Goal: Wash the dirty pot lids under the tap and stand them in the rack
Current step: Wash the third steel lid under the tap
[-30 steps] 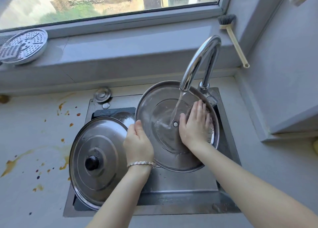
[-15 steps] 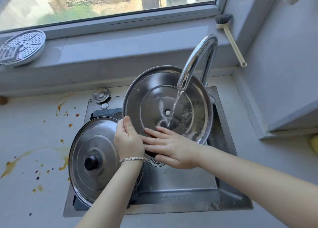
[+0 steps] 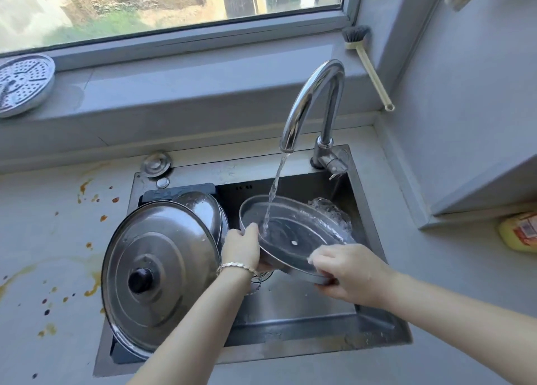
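Note:
A steel pot lid point(image 3: 293, 233) lies nearly flat, underside up, low in the sink point(image 3: 293, 303) under the running tap point(image 3: 311, 105). Water pours into it and spills over its far rim. My left hand point(image 3: 241, 248) grips its left rim, thumb on top. My right hand point(image 3: 345, 271) grips its near right rim. A larger lid point(image 3: 159, 271) with a black knob leans at the sink's left side on a dark rack point(image 3: 180, 191). A smaller lid point(image 3: 203, 210) stands behind the larger one.
The counter point(image 3: 52, 254) left of the sink carries orange sauce stains. A perforated steamer plate point(image 3: 23, 82) sits on the windowsill at far left. A dish brush point(image 3: 369, 65) leans in the right corner. A yellow bottle point(image 3: 520, 232) lies at right.
The lid has tipped from nearly upright facing me down to nearly flat and lower in the sink. My right hand moved from its inner face to grip its near rim.

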A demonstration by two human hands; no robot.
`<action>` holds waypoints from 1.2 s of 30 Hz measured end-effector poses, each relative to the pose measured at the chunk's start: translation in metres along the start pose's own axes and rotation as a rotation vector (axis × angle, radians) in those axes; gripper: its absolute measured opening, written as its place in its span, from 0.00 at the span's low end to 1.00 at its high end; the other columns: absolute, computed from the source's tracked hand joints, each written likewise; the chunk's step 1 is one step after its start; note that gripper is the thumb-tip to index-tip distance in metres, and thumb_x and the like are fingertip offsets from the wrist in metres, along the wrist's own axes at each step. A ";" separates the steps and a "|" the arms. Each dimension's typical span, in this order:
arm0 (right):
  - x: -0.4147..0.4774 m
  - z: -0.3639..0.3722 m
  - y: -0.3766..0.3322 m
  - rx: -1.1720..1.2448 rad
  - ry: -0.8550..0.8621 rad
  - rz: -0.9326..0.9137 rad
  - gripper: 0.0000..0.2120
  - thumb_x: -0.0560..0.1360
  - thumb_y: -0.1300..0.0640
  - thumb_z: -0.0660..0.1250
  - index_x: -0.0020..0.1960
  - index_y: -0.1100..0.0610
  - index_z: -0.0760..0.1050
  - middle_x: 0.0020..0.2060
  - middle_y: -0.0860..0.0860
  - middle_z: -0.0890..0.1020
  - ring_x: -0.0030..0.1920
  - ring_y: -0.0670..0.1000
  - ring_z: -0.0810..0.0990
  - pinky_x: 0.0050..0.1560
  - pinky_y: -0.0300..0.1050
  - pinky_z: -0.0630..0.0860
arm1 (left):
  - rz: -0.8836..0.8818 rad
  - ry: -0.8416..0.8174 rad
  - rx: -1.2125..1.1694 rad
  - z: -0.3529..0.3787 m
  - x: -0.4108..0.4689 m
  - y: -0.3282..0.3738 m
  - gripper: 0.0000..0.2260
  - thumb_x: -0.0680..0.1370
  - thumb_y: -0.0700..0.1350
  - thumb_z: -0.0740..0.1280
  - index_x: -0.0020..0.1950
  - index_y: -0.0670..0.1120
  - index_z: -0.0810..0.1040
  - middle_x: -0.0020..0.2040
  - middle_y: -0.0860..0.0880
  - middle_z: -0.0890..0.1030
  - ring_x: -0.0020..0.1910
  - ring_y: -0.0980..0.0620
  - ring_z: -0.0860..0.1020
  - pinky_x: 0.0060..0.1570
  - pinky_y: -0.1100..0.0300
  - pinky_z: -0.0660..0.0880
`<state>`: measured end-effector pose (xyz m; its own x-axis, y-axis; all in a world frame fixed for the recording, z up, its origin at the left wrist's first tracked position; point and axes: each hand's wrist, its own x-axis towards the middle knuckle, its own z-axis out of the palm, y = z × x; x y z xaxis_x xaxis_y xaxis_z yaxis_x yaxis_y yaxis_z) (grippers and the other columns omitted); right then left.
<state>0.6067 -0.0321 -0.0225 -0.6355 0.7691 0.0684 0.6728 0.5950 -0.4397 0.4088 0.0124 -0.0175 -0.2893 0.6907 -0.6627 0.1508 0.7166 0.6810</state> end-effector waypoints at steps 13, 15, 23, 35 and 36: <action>0.080 -0.096 0.009 0.409 -0.373 0.266 0.19 0.66 0.59 0.72 0.47 0.36 0.78 0.39 0.31 0.79 0.44 0.34 0.76 0.45 0.30 0.70 | 0.667 -0.370 0.317 -0.015 -0.028 -0.004 0.22 0.76 0.62 0.56 0.31 0.47 0.72 0.30 0.56 0.70 0.31 0.61 0.67 0.35 0.63 0.64; 0.092 -0.100 0.012 0.457 -0.311 0.258 0.20 0.65 0.61 0.73 0.45 0.36 0.77 0.38 0.29 0.78 0.44 0.33 0.76 0.45 0.28 0.70 | 0.656 -0.278 0.102 -0.013 -0.030 -0.001 0.17 0.77 0.52 0.56 0.32 0.47 0.71 0.28 0.58 0.69 0.29 0.62 0.66 0.32 0.67 0.64; 0.122 -0.010 -0.027 0.473 0.304 0.643 0.29 0.78 0.45 0.48 0.75 0.56 0.55 0.76 0.50 0.55 0.76 0.48 0.51 0.74 0.43 0.48 | 0.344 0.093 -0.302 0.005 -0.021 0.022 0.20 0.79 0.56 0.55 0.35 0.44 0.72 0.32 0.46 0.72 0.34 0.50 0.70 0.40 0.59 0.70; 0.165 -0.029 -0.017 0.566 0.248 0.956 0.26 0.80 0.48 0.48 0.74 0.59 0.56 0.75 0.56 0.55 0.76 0.54 0.50 0.74 0.51 0.47 | 0.430 0.168 -0.311 -0.001 -0.039 0.011 0.20 0.80 0.52 0.55 0.38 0.38 0.73 0.33 0.43 0.68 0.34 0.49 0.65 0.33 0.58 0.63; 0.163 -0.025 -0.025 0.508 0.259 0.882 0.26 0.81 0.48 0.47 0.75 0.60 0.53 0.76 0.55 0.53 0.76 0.53 0.48 0.75 0.50 0.44 | 0.405 0.178 -0.327 -0.003 -0.039 0.015 0.19 0.80 0.52 0.55 0.36 0.40 0.71 0.31 0.44 0.68 0.32 0.50 0.65 0.31 0.59 0.63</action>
<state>0.4957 0.0837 0.0224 0.1437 0.9444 -0.2959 0.5813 -0.3225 -0.7470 0.4197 -0.0041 0.0191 -0.4288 0.8576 -0.2838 -0.0100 0.3096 0.9508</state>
